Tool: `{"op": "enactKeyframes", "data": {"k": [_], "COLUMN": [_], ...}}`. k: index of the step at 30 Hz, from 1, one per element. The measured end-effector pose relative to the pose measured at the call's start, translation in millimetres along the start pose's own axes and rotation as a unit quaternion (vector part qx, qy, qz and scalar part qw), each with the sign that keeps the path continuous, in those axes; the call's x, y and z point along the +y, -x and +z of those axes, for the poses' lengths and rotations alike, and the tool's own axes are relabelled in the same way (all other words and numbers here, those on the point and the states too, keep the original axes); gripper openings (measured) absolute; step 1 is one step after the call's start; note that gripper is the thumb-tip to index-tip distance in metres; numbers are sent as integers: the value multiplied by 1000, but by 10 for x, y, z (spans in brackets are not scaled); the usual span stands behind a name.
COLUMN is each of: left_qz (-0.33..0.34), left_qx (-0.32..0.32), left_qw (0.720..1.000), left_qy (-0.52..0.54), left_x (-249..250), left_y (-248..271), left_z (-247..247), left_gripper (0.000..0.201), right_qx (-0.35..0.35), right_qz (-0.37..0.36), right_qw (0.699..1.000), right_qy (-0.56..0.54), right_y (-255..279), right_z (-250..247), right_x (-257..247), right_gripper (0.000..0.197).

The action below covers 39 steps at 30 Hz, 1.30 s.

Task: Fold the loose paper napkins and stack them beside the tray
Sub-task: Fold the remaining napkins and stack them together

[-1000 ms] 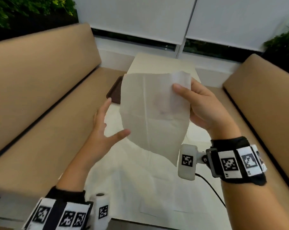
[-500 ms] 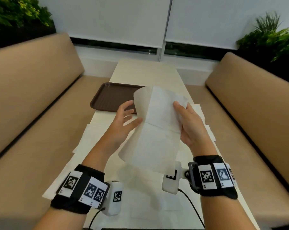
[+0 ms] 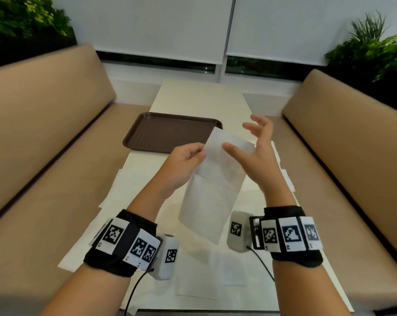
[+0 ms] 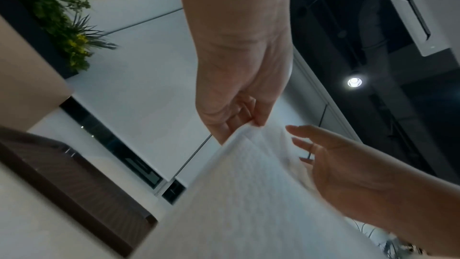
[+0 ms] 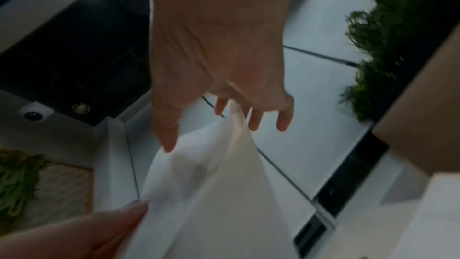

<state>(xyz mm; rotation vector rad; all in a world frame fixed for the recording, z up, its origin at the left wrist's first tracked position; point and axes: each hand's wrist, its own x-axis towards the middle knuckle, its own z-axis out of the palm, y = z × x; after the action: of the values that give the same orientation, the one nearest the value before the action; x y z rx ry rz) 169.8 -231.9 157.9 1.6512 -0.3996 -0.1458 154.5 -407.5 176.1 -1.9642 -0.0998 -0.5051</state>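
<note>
1. My left hand (image 3: 185, 161) pinches the upper left edge of the white, half-folded paper napkin (image 3: 212, 190), thumb against curled fingers. That 1 grip carries the sheet, which hangs in mid-air at the centre of the frame, above the table.
2. My right hand (image 3: 258, 149) is open, fingers spread and relaxed. In the head view its thumb lies against the napkin's upper right; in the right wrist view the top edge seems to brush the fingers (image 5: 254, 119), but they do not clamp it. I judge it is freed to smooth or re-grip for the next fold.
3. The dark brown rectangular plastic tray (image 3: 170, 133) sits upper left of centre on the pale table (image 3: 199, 96), bare, so the spot beside it is open for stacking.
4. More loose white napkins (image 3: 129, 190) lie flat across the lower half of the frame, within reach, not yet folded.
</note>
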Motion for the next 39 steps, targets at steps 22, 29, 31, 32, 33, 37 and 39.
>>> {"op": "enactKeyframes", "data": {"k": [22, 29, 31, 32, 33, 37, 39], "left_qz": [-202, -191, -206, -209, -211, -206, -207], "left_qx": [-39, 56, 30, 14, 4, -19, -38], "left_qw": [976, 980, 977, 974, 971, 957, 945], "left_qy": [67, 4, -50, -81, -109, -201, -249], "left_x": [-1012, -1263, -1381, -1447, -1493, -1602, -1640], "left_y": [-710, -1573, -1684, -1722, -1746, -1780, -1766], "left_z": [547, 1145, 1271, 1320, 1365, 1504, 1554], "left_gripper": [33, 27, 37, 42, 45, 49, 47], "right_qx": [-4, 54, 17, -5, -27, -118, -155], "right_qz": [237, 266, 291, 300, 306, 322, 325], "right_qw": [972, 953, 939, 931, 923, 881, 860], "right_qy": [9, 136, 181, 206, 232, 326, 361], "right_y": [99, -650, -744, -764, -768, -708, -665], "right_z": [-774, -1087, -1095, -1084, -1071, -1003, -986], "right_x": [1608, 2083, 2246, 2301, 2367, 2456, 2468], "right_gripper": [37, 29, 36, 39, 40, 35, 32]}}
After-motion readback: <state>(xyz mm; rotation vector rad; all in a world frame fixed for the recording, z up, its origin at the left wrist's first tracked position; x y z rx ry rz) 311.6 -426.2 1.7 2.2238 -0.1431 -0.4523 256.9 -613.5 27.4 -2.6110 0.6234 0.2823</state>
